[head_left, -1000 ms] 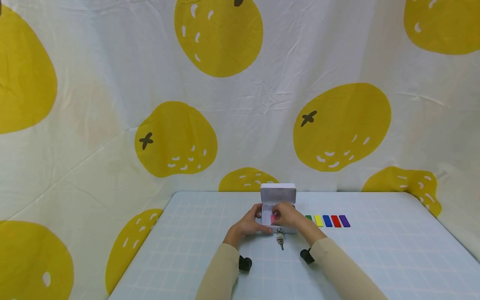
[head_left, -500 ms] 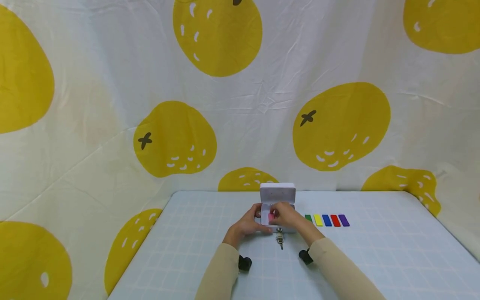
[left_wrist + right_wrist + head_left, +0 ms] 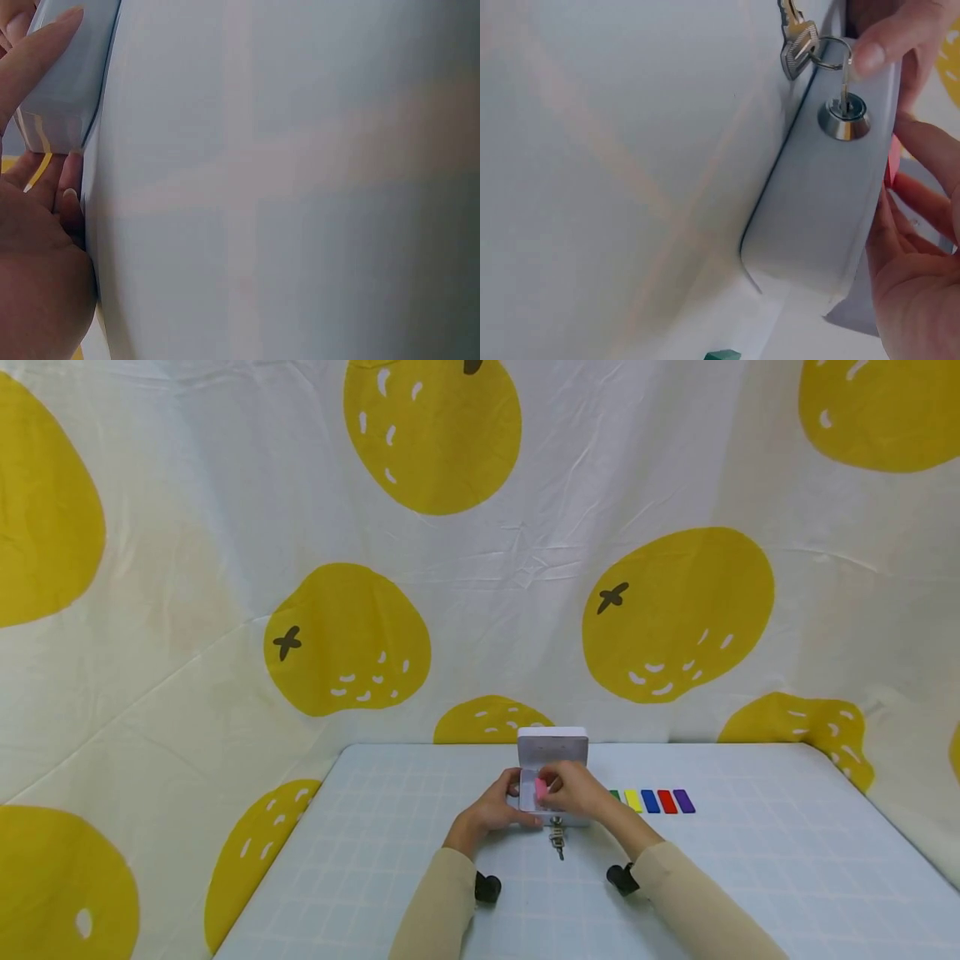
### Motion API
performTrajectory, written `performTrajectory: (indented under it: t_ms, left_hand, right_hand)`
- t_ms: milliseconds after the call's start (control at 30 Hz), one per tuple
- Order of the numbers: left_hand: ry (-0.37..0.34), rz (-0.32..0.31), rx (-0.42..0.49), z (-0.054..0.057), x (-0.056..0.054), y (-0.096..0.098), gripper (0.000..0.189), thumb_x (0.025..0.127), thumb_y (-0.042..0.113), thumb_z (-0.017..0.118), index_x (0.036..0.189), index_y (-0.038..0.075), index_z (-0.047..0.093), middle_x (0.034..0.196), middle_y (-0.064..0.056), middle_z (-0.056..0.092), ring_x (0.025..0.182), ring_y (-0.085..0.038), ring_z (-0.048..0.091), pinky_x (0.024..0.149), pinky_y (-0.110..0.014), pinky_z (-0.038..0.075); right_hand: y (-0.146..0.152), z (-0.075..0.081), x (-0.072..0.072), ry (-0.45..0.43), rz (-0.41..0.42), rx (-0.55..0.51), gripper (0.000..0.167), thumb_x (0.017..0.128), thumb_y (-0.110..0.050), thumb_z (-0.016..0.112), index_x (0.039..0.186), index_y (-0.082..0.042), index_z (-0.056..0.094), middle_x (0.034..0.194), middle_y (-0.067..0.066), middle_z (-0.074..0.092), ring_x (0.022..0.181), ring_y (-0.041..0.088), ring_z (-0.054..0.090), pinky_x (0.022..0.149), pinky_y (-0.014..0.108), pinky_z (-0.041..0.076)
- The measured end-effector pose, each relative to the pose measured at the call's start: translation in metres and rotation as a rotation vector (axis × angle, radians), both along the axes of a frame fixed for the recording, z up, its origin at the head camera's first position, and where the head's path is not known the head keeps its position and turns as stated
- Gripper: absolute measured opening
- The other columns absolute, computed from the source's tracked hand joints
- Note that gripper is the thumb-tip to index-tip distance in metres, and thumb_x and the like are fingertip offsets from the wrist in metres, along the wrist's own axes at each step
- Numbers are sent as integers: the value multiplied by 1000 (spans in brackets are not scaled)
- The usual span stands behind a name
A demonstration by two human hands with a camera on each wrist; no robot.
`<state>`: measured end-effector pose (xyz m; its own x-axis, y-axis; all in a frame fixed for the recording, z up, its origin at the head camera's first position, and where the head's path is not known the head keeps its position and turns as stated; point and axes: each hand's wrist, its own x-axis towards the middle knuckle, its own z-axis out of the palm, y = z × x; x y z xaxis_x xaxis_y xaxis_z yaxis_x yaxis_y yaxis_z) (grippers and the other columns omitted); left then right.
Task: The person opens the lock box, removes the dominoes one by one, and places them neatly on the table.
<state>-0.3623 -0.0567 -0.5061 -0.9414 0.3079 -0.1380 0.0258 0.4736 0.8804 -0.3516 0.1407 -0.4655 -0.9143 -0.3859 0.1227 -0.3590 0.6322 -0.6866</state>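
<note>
A small white metal box [image 3: 553, 748] stands on the table with its lid raised. My left hand [image 3: 491, 810] grips its left end, thumb along the front wall and fingers around the side. Over the box's opening, my right hand [image 3: 576, 789] pinches a small pink block [image 3: 541, 790] between thumb and fingers. In the right wrist view only a sliver of that block shows behind the box's front wall [image 3: 802, 217]. A key sits in the lock [image 3: 844, 118], and a second key [image 3: 801, 49] hangs from its ring.
To the right of the box lies a row of flat blocks: green [image 3: 615, 795], yellow [image 3: 633, 800], blue [image 3: 650, 801], red [image 3: 667, 802] and purple [image 3: 684, 801]. A pale checked cloth [image 3: 360, 860] covers the table, and a fruit-patterned curtain [image 3: 480, 610] hangs behind.
The pink block has come up slightly and shows more of itself in my right hand. My right wrist has turned a little outward. My left hand and the box stay in place.
</note>
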Motion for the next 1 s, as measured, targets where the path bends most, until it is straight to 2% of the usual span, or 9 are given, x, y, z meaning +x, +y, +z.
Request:
performTrajectory:
  t_ms: [167, 333, 533, 833, 1000]
  left_hand:
    - [1, -4, 3, 0, 0, -1, 94, 71, 23, 96, 148, 23, 43, 127, 2, 54, 114, -23, 48, 104, -46, 41]
    - [3, -10, 10, 2, 2, -2, 93, 70, 21, 97, 147, 23, 44, 125, 2, 54, 113, -23, 48, 101, -45, 41]
    - [2, -15, 12, 3, 2, -1, 93, 71, 22, 96, 148, 22, 43, 127, 1, 54, 114, -24, 48, 106, -47, 40]
    - [-10, -13, 9, 6, 3, -2, 95, 73, 24, 95, 151, 20, 41, 131, -2, 53, 120, -27, 47, 113, -52, 36]
    - [-19, -13, 14, 6, 3, -2, 96, 73, 21, 95, 151, 20, 40, 130, -2, 53, 119, -26, 46, 112, -51, 36]
  right_hand:
    - [7, 4, 5, 23, -3, -16, 30, 86, -8, 83, 113, 0, 72, 97, 5, 70, 84, 19, 65, 80, 36, 58]
    - [13, 9, 11, 8, -25, -24, 32, 86, -8, 83, 115, 0, 71, 99, 5, 69, 88, 20, 64, 81, 36, 58]
    - [22, 14, 18, -8, -76, -5, 34, 86, -8, 83, 117, -2, 70, 100, 3, 67, 88, 19, 62, 82, 35, 58]
    - [39, 16, 21, 16, -88, 33, 32, 85, -8, 83, 114, -1, 69, 97, 4, 66, 86, 18, 61, 78, 32, 58]
    - [49, 13, 22, 20, -94, 51, 33, 86, -8, 83, 114, 1, 69, 97, 5, 67, 86, 19, 62, 79, 32, 58]
